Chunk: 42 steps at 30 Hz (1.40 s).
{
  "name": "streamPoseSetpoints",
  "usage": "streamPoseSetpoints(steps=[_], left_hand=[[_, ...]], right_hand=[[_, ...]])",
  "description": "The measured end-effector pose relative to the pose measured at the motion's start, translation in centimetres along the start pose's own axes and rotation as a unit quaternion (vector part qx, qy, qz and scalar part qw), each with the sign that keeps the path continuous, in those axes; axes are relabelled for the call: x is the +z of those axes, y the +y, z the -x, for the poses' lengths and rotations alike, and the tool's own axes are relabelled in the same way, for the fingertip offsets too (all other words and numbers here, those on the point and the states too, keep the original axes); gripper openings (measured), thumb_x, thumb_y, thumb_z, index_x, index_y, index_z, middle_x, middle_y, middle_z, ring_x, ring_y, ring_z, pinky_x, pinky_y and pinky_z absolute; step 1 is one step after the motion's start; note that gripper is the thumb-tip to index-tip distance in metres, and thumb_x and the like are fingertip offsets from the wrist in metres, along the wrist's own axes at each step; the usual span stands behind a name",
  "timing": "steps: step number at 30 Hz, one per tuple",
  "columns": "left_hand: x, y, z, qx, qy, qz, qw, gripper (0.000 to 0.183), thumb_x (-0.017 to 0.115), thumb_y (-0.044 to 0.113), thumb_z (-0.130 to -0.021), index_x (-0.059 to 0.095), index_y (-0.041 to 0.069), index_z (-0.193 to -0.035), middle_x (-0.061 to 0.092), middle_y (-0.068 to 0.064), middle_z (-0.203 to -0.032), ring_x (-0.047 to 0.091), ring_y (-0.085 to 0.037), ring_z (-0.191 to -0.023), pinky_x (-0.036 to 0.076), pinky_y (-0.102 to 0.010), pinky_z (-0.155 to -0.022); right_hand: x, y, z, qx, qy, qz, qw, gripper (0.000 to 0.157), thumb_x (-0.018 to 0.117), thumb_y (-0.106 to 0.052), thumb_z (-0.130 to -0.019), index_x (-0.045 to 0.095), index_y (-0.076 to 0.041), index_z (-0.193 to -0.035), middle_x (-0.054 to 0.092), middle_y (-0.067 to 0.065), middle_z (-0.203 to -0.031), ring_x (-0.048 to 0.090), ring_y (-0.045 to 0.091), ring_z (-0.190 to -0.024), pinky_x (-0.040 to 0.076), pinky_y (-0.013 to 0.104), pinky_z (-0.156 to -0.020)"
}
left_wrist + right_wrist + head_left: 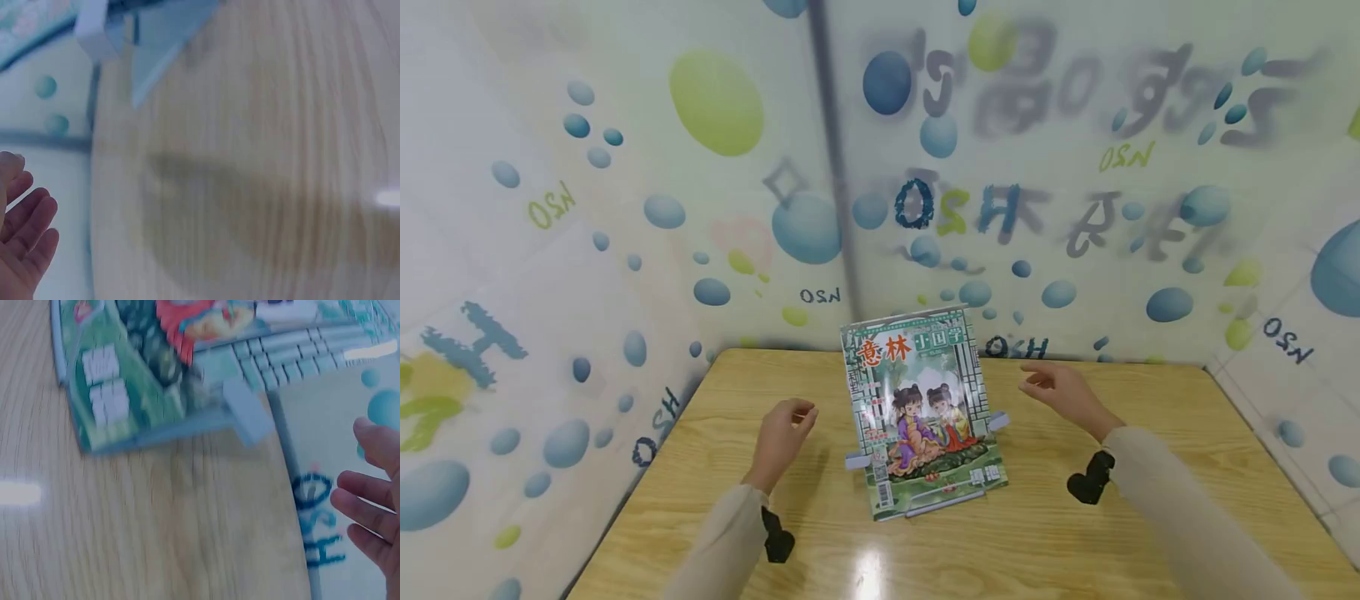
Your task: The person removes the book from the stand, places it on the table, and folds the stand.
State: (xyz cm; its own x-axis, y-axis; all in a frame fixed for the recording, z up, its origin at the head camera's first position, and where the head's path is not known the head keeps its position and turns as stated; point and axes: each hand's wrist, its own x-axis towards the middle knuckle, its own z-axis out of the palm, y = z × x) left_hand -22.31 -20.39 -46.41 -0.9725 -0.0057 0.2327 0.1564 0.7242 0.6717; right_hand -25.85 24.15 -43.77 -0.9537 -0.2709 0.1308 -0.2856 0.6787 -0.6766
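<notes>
A magazine (925, 417) with two cartoon children on its cover leans back on a stand in the middle of the table. Light grey clips of the stand (997, 421) stick out at both sides, and one clip (247, 412) shows beside the cover in the right wrist view. My left hand (782, 437) hovers left of the magazine, apart from it, its fingers (28, 231) loosely bent and holding nothing. To the right of the magazine, my right hand (1066, 396) is also in the air, with relaxed, slightly bent fingers (369, 506) and nothing in them.
The wooden table (700, 517) has walls close behind and on both sides. A printed cloth-like wall (730, 225) with blue and green dots stands behind it. Black wrist straps (1090, 477) sit on both sleeves. A bright light reflection lies near the front.
</notes>
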Motion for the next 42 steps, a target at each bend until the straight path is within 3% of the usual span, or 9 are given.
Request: streamPoseSetpoints(steps=[4, 8, 16, 21, 28, 31, 37, 42], left_hand=[[1.0, 2.2, -0.2, -0.003, 0.024, 0.093, 0.9953, 0.017, 0.062, 0.012, -0.088, 0.066, 0.000, -0.100, 0.064, -0.008, -0.088, 0.059, -0.020, -0.076, 0.051, -0.033, -0.065], [2.0, 3.8, -0.1, -0.015, 0.017, 0.171, 0.9850, 0.017, 0.063, 0.013, -0.088, 0.066, 0.000, -0.097, 0.063, -0.008, -0.083, 0.060, -0.020, -0.070, 0.050, -0.028, -0.060], [3.5, 4.8, 0.3, -0.037, 0.036, 0.257, 0.9651, 0.017, 0.066, 0.007, -0.083, 0.064, -0.004, -0.096, 0.064, -0.013, -0.077, 0.063, -0.027, -0.067, 0.052, -0.027, -0.059], [4.4, 4.8, 0.8, -0.062, 0.059, 0.284, 0.9550, 0.021, 0.070, 0.005, -0.080, 0.062, -0.005, -0.097, 0.064, -0.013, -0.077, 0.063, -0.024, -0.067, 0.053, -0.028, -0.062], [5.2, 5.2, 1.3, -0.068, 0.095, 0.282, 0.9522, 0.022, 0.073, 0.006, -0.077, 0.063, -0.005, -0.094, 0.064, -0.014, -0.080, 0.059, -0.017, -0.070, 0.049, -0.021, -0.059], [5.3, 5.4, 1.4, -0.072, 0.098, 0.285, 0.9508, 0.024, 0.073, 0.004, -0.076, 0.062, -0.005, -0.095, 0.064, -0.014, -0.080, 0.058, -0.017, -0.071, 0.049, -0.020, -0.060], [5.5, 5.7, 1.4, -0.086, 0.096, 0.287, 0.9492, 0.024, 0.073, 0.002, -0.075, 0.061, -0.004, -0.095, 0.060, -0.011, -0.078, 0.056, -0.016, -0.069, 0.049, -0.021, -0.059], [5.4, 6.0, 1.4, -0.097, 0.092, 0.309, 0.9417, 0.023, 0.070, -0.001, -0.078, 0.058, -0.007, -0.097, 0.058, -0.013, -0.079, 0.054, -0.016, -0.068, 0.050, -0.021, -0.056]], right_hand=[[1.5, -1.7, -1.4, -0.015, 0.001, -0.050, 0.999, 0.040, 0.061, -0.021, -0.089, 0.056, 0.003, -0.120, 0.063, 0.017, -0.101, 0.060, 0.029, -0.088, 0.051, 0.043, -0.073], [2.8, -2.8, -2.4, -0.022, 0.000, -0.075, 0.997, 0.037, 0.064, -0.020, -0.087, 0.060, 0.004, -0.115, 0.065, 0.015, -0.096, 0.062, 0.026, -0.084, 0.052, 0.040, -0.071], [4.1, -3.8, -2.4, 0.008, 0.033, -0.098, 0.995, 0.033, 0.068, -0.017, -0.083, 0.063, 0.002, -0.109, 0.066, 0.013, -0.090, 0.061, 0.023, -0.079, 0.052, 0.036, -0.068], [4.8, -3.7, -2.3, 0.037, 0.061, -0.132, 0.989, 0.030, 0.069, -0.015, -0.082, 0.065, 0.003, -0.105, 0.065, 0.014, -0.090, 0.061, 0.023, -0.078, 0.052, 0.036, -0.067], [6.0, -3.4, -2.8, 0.083, 0.098, -0.163, 0.978, 0.030, 0.073, -0.015, -0.078, 0.065, 0.004, -0.100, 0.065, 0.013, -0.086, 0.059, 0.020, -0.074, 0.052, 0.033, -0.066], [6.3, -3.2, -3.1, 0.097, 0.103, -0.160, 0.977, 0.029, 0.073, -0.015, -0.078, 0.065, 0.004, -0.098, 0.064, 0.012, -0.085, 0.058, 0.018, -0.074, 0.051, 0.032, -0.065], [6.5, -2.9, -3.4, 0.118, 0.100, -0.174, 0.973, 0.026, 0.073, -0.014, -0.079, 0.064, 0.005, -0.095, 0.064, 0.012, -0.084, 0.058, 0.018, -0.071, 0.052, 0.043, -0.070], [6.7, -2.9, -3.4, 0.135, 0.108, -0.178, 0.969, 0.025, 0.074, -0.016, -0.078, 0.065, 0.002, -0.092, 0.064, 0.011, -0.084, 0.059, 0.019, -0.072, 0.051, 0.044, -0.072]])
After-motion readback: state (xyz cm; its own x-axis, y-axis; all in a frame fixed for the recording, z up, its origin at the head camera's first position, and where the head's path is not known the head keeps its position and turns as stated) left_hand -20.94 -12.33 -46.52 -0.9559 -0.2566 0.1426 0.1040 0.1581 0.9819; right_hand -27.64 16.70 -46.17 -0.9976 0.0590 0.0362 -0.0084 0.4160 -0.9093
